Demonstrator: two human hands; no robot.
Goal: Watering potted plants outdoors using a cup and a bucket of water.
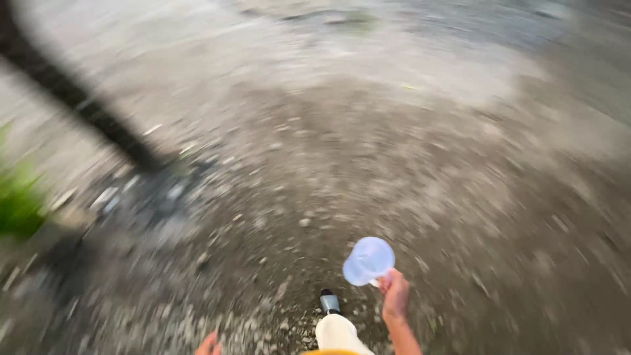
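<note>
our right hand [394,292] is clamped on the handle of a pale plastic cup [368,260], held low over gravel ground [368,164]. our left hand [209,345] barely shows at the bottom edge; we cannot tell its grip.

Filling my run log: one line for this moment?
right hand: holds clear plastic cup | left hand: empty, at frame edge | ground: gravel

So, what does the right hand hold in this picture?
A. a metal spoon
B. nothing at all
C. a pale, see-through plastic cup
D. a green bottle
C: the right hand grips a pale, translucent plastic cup by its side, above the gravel ground. Only the tip of the left hand shows at the bottom edge.
</note>
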